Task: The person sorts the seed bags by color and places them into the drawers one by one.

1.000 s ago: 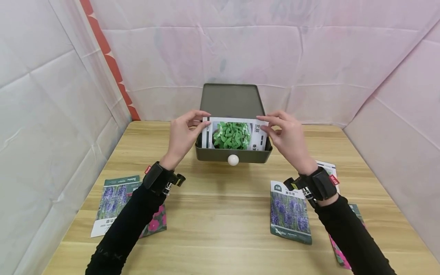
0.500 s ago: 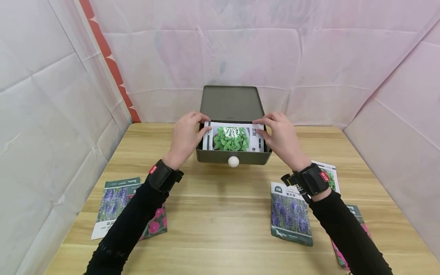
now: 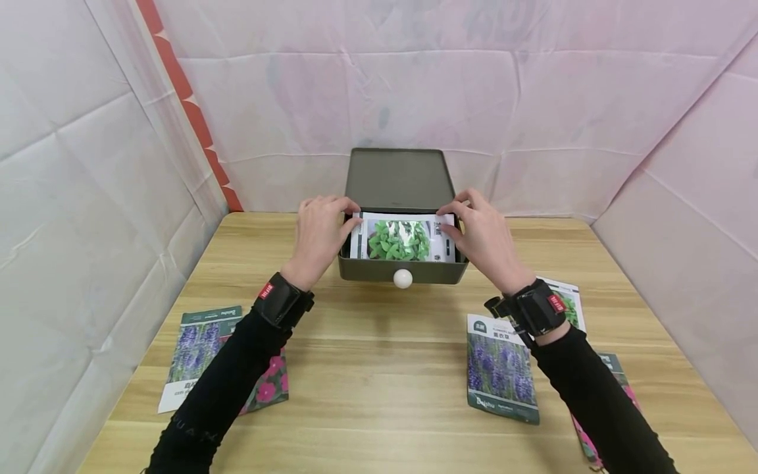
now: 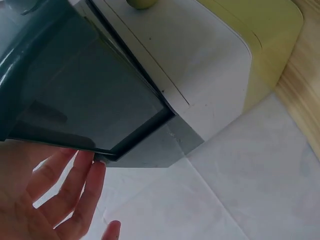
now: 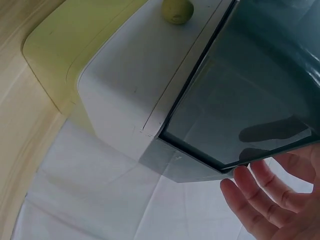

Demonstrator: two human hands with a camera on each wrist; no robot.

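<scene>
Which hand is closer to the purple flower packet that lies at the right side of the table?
The right hand. It is at the box, beyond the purple flower packet, on that packet's side of the table. The left hand is at the box's opposite end, farther away.

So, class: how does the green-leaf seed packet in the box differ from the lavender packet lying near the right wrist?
The green-leaf packet sits in the open olive box, held at its ends by the left hand and right hand; the lavender packet lies untouched on the table. One shows green leaves, the other purple flowers. Both are printed paper packets.

The seed packet (image 3: 403, 238) has sunk lower into the box (image 3: 403, 271), seemingly.
</scene>
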